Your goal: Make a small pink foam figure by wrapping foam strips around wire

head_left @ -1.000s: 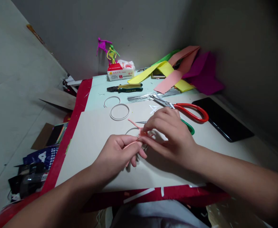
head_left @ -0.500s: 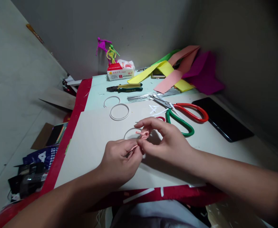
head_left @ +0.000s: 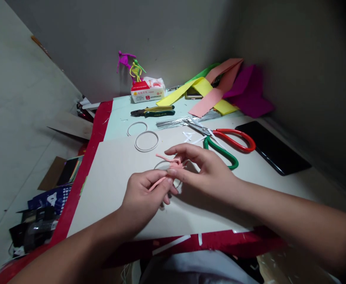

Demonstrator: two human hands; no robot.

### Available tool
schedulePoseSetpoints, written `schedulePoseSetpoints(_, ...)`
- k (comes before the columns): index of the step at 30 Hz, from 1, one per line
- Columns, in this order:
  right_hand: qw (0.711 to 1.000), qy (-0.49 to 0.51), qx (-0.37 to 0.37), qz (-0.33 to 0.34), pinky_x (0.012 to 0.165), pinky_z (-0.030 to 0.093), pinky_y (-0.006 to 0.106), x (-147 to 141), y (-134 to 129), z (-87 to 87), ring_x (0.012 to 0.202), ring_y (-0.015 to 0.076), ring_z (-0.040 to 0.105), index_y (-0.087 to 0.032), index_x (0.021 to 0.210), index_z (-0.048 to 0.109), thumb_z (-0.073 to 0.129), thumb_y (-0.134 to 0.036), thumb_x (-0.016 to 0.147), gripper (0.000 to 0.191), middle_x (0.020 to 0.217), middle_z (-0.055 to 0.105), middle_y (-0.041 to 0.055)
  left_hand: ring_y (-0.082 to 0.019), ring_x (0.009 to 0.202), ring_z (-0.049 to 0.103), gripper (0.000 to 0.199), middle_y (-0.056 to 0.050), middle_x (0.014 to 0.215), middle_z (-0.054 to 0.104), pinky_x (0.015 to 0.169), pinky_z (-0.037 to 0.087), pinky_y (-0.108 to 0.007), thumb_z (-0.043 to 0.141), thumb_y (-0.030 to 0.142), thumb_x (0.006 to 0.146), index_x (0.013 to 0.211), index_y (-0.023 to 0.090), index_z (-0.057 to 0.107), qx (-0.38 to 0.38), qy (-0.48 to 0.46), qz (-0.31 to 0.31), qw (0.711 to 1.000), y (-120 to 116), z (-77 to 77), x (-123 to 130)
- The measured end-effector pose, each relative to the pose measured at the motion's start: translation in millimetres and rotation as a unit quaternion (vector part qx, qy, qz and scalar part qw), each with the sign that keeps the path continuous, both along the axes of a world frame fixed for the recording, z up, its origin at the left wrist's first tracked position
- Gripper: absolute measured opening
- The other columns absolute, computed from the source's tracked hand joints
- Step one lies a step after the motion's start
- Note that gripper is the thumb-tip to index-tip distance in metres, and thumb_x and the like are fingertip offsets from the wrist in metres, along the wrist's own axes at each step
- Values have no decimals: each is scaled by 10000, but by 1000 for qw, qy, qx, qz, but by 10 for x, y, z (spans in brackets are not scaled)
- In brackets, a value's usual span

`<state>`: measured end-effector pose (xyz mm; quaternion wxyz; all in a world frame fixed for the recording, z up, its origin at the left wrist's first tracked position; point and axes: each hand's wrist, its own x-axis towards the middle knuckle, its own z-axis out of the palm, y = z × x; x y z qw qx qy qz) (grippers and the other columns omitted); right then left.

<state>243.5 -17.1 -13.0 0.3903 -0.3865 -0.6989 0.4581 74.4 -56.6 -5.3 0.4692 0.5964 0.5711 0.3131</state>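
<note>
Between my hands, above the white board, is a small pink paper-wrapped figure (head_left: 177, 164) with thin limbs; parts of it are covered by my fingers. My left hand (head_left: 149, 189) pinches a lower pink limb between thumb and fingers. My right hand (head_left: 201, 167) grips the figure's body with thumb and fingertips, and one thin limb sticks out to the left. Under the hands lies a partly hidden ring (head_left: 158, 165). Two tape rolls, a nearer ring (head_left: 146, 141) and a farther ring (head_left: 137, 128), rest beyond my left hand.
Red-and-green-handled scissors (head_left: 234, 140) lie beyond my right hand, beside a black phone (head_left: 275, 148). Farther back are pliers (head_left: 153, 111), thin wires (head_left: 175, 122), yellow crepe paper (head_left: 175, 93), purple paper (head_left: 249, 92) and a tissue pack (head_left: 148, 90) with paper figures (head_left: 136, 71) behind it.
My left fingers have shifted and loosened along the pink limb, with lower fingers now showing. More of the figure's thin limb shows, pointing up and left. The view has shifted slightly.
</note>
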Motion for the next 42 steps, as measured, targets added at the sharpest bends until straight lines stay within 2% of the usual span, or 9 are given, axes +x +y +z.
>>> schedulePoseSetpoints(3,999,26,-27,-5,686,491,251,26,55,23,762,133,632,-171,1054,644,687,-243,800,268,811,652,5,-106,500,519,297,15,507,571,544,411,-231,535,311,897,685,156,675,-35,-37,-17,999,45,-11,-46)
schedulePoseSetpoints(7,1000,19,-1,-18,628,483,240,21,49,4,675,119,619,-164,1001,654,655,-205,825,181,733,643,-8,-108,526,531,334,-17,573,617,552,409,-239,538,344,913,695,135,680,-86,-107,-66,988,92,-56,-63)
schedulePoseSetpoints(10,1000,8,16,-12,640,489,242,28,35,-7,686,121,625,-165,1016,648,582,-185,876,156,735,661,-2,-115,571,567,317,-37,652,659,541,403,-232,558,341,906,709,127,684,-109,-153,-56,981,99,-75,-56)
schedulePoseSetpoints(14,1000,23,-14,4,662,502,249,56,64,13,731,130,644,-168,1076,621,571,-211,893,195,810,685,18,-118,567,560,319,-42,654,660,513,386,-231,572,353,897,707,126,691,-127,-180,-46,974,88,-88,-60)
schedulePoseSetpoints(18,1000,15,2,-11,641,497,235,62,82,38,729,129,642,-166,1029,642,690,-204,805,232,781,676,4,-122,581,554,303,-40,647,655,554,400,-245,568,345,901,741,129,706,-112,-157,-40,980,84,-89,-71)
schedulePoseSetpoints(24,999,8,32,-17,706,516,258,66,70,23,753,137,661,-175,992,650,637,-159,836,157,802,712,9,-114,555,523,333,-31,613,636,513,378,-234,565,373,900,693,142,687,-87,-98,-38,991,93,-54,-59)
schedulePoseSetpoints(30,999,36,13,16,781,515,260,108,110,37,878,145,655,-173,974,664,608,-211,870,124,930,701,28,-109,574,559,292,-20,616,647,544,424,-219,595,328,883,677,149,701,-49,-84,9,995,65,-17,-62)
schedulePoseSetpoints(35,999,16,17,34,723,498,245,96,109,51,787,133,638,-168,874,667,703,-216,795,100,827,696,4,-107,563,572,246,-12,612,659,561,464,-216,597,256,866,667,156,704,7,-60,44,997,40,-19,-65)
schedulePoseSetpoints(42,998,9,22,50,720,484,254,95,93,79,759,134,635,-168,834,668,640,-192,836,36,793,705,5,-121,581,606,211,-16,636,689,592,505,-232,601,225,856,693,166,721,44,-41,45,997,9,-26,-62)
